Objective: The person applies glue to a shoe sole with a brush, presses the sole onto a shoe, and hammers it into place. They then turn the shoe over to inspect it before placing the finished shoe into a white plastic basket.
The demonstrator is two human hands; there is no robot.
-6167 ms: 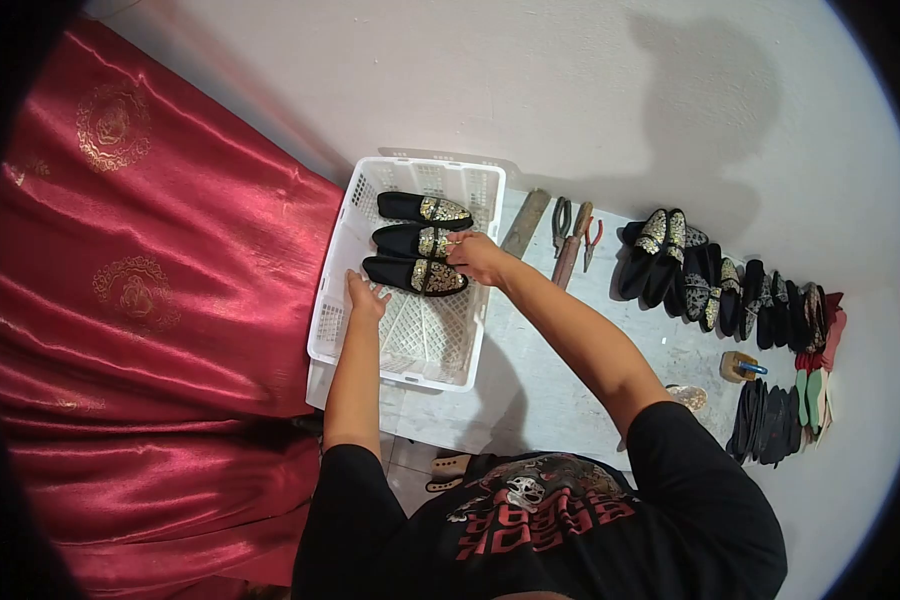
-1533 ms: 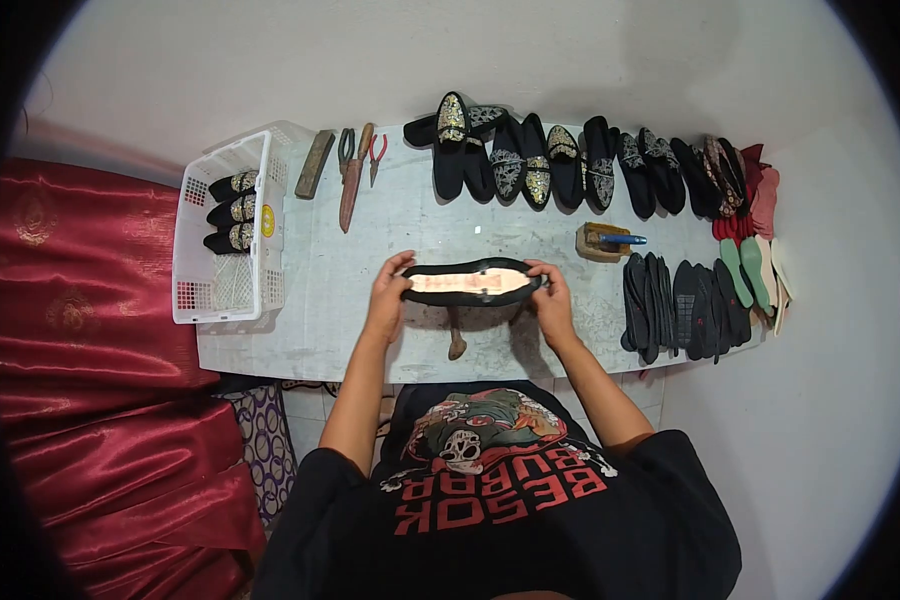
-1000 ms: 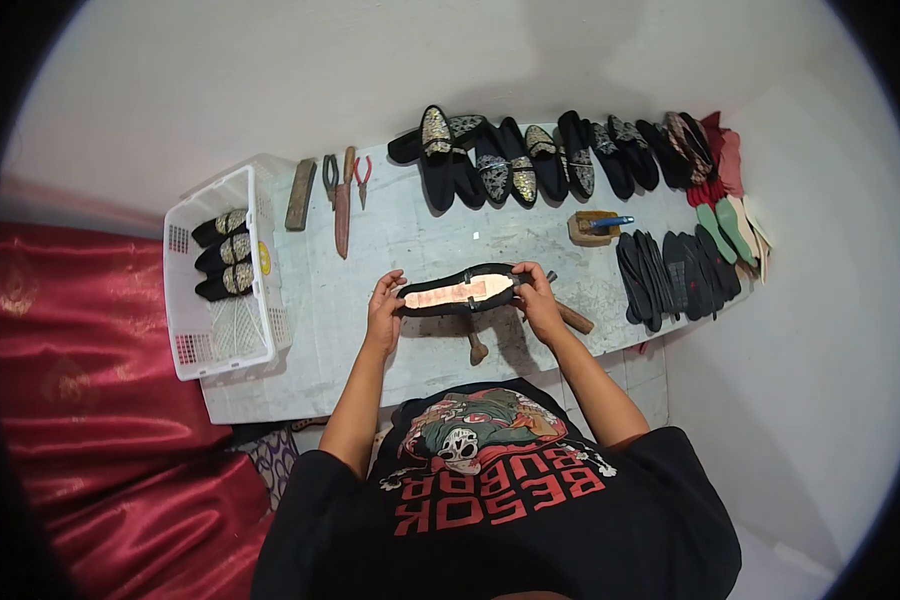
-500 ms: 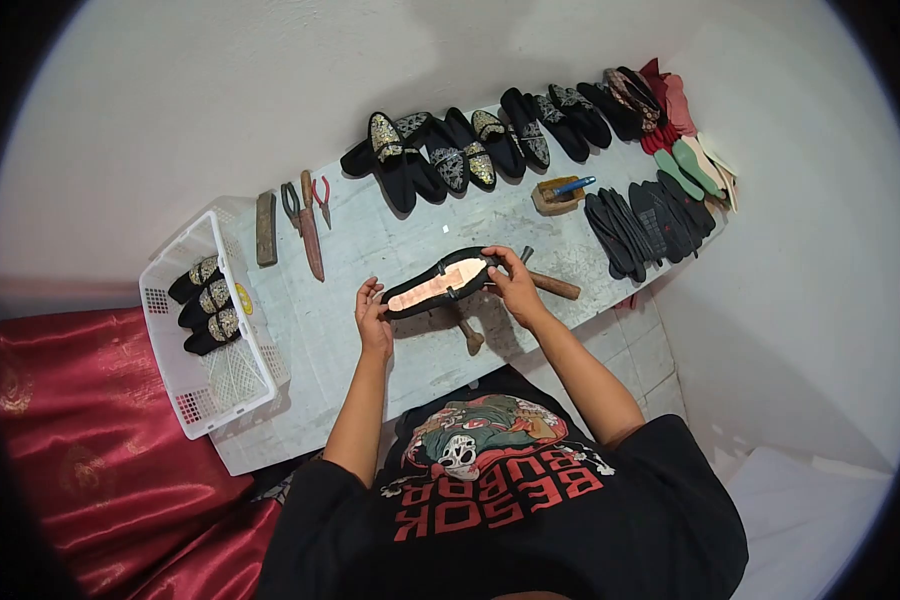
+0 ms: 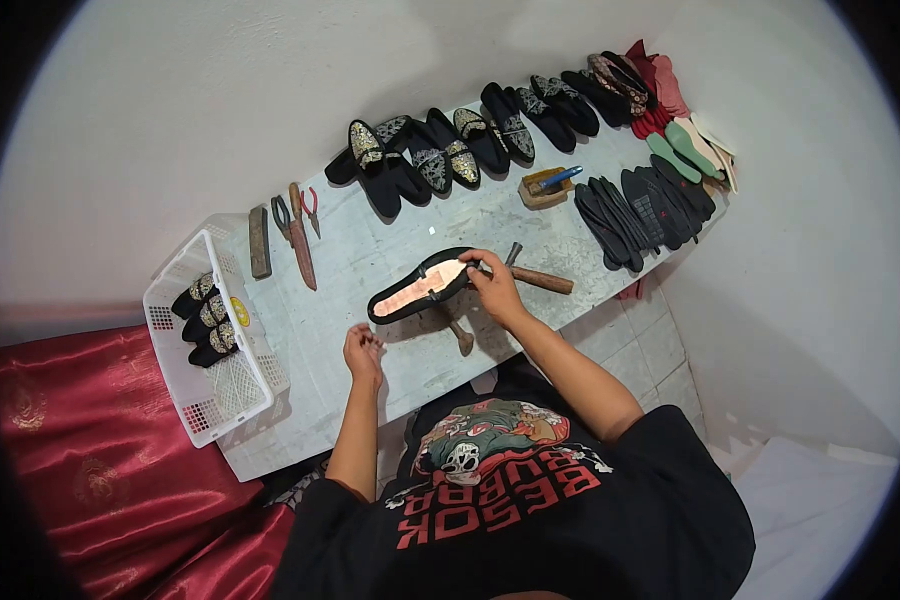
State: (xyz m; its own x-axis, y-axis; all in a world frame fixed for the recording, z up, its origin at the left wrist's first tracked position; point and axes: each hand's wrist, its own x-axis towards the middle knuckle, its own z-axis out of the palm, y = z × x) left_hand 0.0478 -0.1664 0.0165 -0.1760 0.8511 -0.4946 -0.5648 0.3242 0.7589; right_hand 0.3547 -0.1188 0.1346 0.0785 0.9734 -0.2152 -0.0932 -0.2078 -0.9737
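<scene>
My right hand (image 5: 492, 285) grips a black shoe (image 5: 425, 284) by its right end, with the thumb on the bottom. The shoe lies bottom up, showing a pale pinkish-tan centre inside a black border, and dark bands at its sides. Just below its left end is my left hand (image 5: 363, 352), holding nothing, its fingers loosely bent and apart from the shoe. A hammer (image 5: 542, 280) with a wooden handle rests on the table beside my right hand. Under the shoe a second wooden-handled tool (image 5: 463, 340) is partly hidden.
Black shoes (image 5: 430, 165) with patterned fronts line the wall side of the table (image 5: 320, 370). Dark soles (image 5: 625, 220) and a wooden block with a blue tool (image 5: 550, 186) lie right. Left are a knife (image 5: 302, 255), red pliers (image 5: 311, 212) and a white basket (image 5: 255, 400) of shoes.
My left hand has let go of the shoe and moved down away from it. My right hand still holds the shoe, now shifted slightly left. The whole view has shifted a little.
</scene>
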